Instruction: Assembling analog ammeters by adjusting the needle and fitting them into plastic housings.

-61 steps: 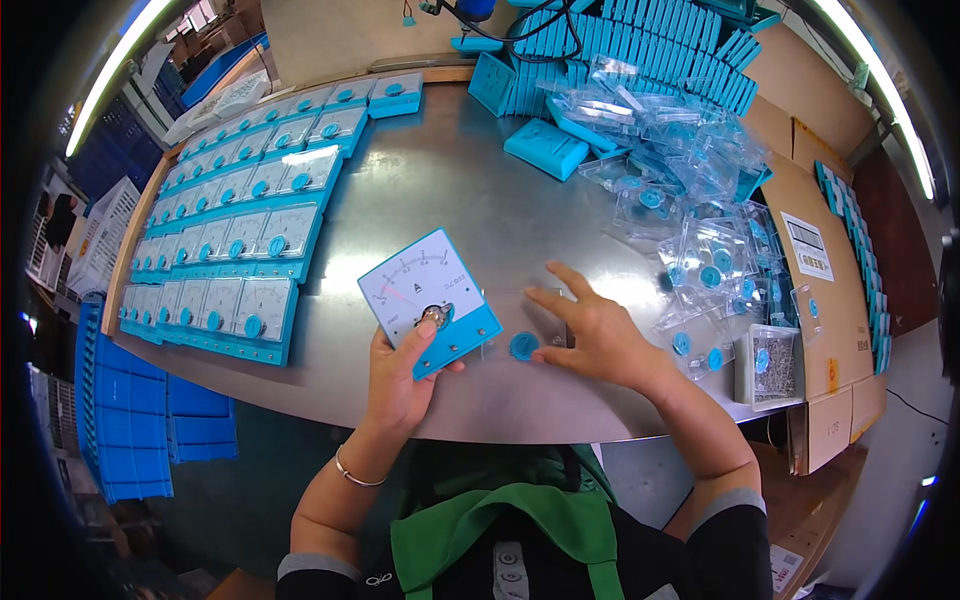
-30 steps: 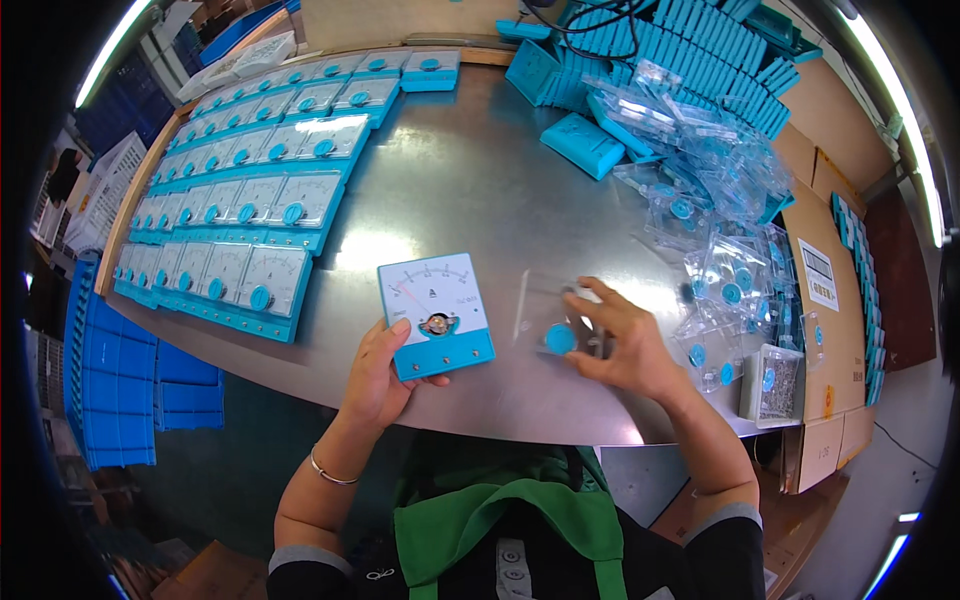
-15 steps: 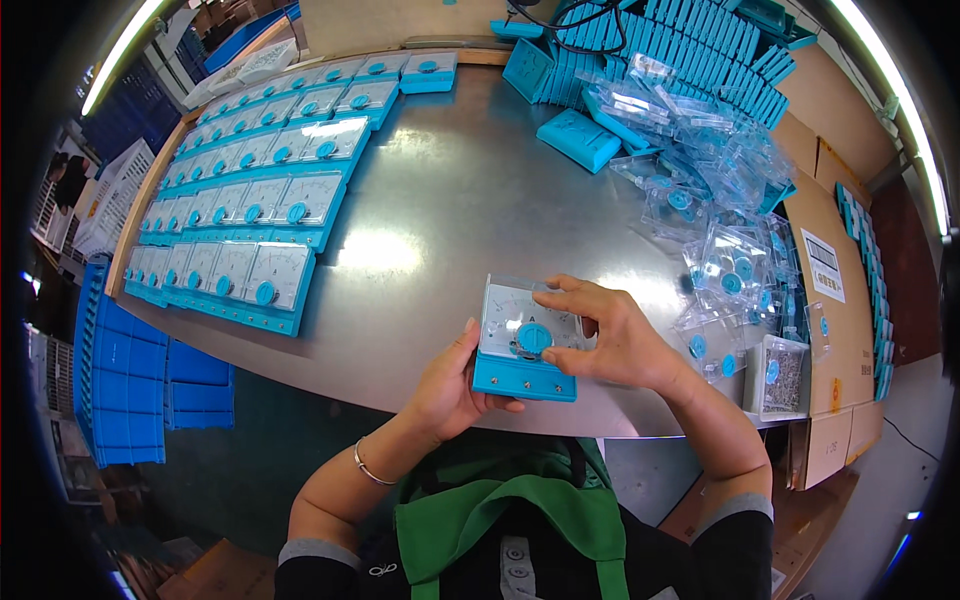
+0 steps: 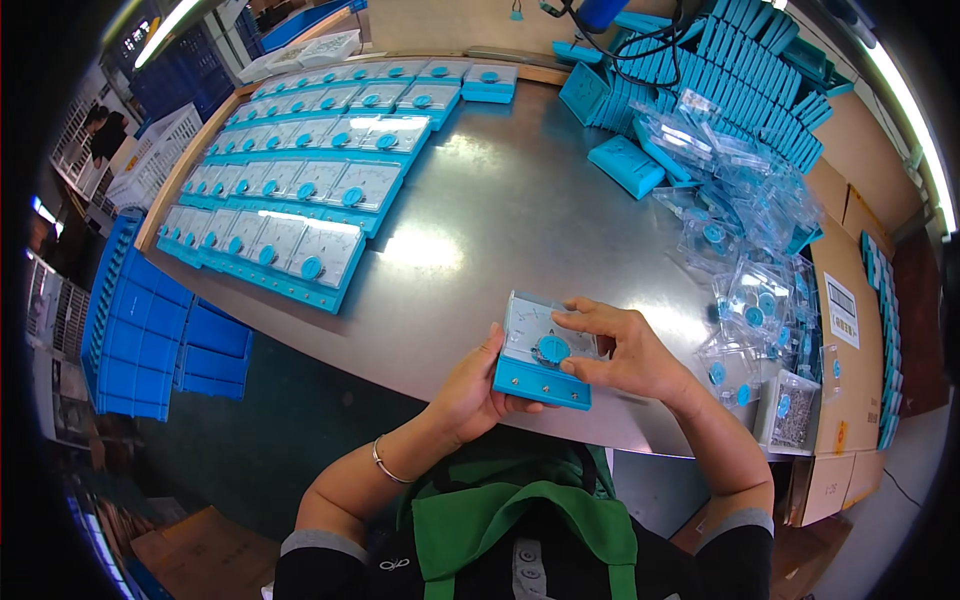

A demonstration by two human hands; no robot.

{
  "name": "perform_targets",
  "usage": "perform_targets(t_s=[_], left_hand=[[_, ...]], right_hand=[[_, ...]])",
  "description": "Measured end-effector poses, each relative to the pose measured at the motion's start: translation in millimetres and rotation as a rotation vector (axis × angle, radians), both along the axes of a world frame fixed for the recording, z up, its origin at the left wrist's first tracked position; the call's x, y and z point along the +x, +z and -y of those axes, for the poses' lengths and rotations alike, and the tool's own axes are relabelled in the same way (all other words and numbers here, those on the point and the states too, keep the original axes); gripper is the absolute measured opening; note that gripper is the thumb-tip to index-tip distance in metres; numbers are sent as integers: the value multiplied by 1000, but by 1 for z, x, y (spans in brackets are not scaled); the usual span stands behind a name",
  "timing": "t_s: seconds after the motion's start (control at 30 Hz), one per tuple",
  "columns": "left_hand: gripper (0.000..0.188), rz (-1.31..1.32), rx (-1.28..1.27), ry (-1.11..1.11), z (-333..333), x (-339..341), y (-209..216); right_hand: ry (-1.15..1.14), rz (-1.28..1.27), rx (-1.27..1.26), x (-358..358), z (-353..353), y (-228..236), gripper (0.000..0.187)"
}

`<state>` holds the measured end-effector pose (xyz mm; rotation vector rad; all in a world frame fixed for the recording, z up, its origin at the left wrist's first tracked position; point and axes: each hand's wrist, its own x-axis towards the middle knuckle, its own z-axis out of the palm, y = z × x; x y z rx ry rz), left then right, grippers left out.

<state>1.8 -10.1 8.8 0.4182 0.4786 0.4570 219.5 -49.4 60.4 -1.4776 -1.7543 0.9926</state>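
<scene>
Just above the table's near edge, a dial meter [image 4: 545, 378] with a blue base, white scale face, clear cover and round blue knob is tilted toward me. My left hand [image 4: 478, 393] holds it from the left, thumb along its side and fingers beneath. On the right side, my right hand [image 4: 640, 358] grips the cover, with the index finger at the upper part and the thumb beside the knob. Small metal terminals line the base's front strip. The right hand's other fingers are partly hidden.
Rows of similar meters [image 4: 330, 250] cover the table's left side. At right lie a heap of clear covers [image 4: 755, 290], stacked blue bases [image 4: 740, 75] and a white box of small metal parts [image 4: 792, 420]. A cardboard box [image 4: 845, 330] borders the right; blue crates [image 4: 140, 330] stand left.
The whole view has shifted, so the table and its contents appear farther right. Both hands keep their hold on the meter, which now looks slightly more turned.
</scene>
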Motion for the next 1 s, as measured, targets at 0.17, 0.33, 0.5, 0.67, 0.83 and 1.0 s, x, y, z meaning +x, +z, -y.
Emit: perform_targets(t_s=[0.17, 0.33, 0.5, 0.67, 0.83, 1.0], left_hand=[[58, 5, 64, 17, 5, -15, -8], [61, 44, 43, 31, 13, 2, -15], [60, 49, 44, 53, 19, -13, -4], [62, 114, 78, 30, 16, -3, -10], [62, -47, 149, 67, 11, -8, -16], [52, -64, 283, 21, 6, 1, 7]], right_hand=[[59, 1, -53, -11, -4, 0, 56], [-38, 61, 126, -9, 15, -5, 62], [-8, -33, 136, -22, 11, -13, 62], [-60, -1, 215, -18, 17, -15, 60], [26, 69, 106, -13, 7, -2, 58], [46, 214, 346, -8, 10, -1, 56]])
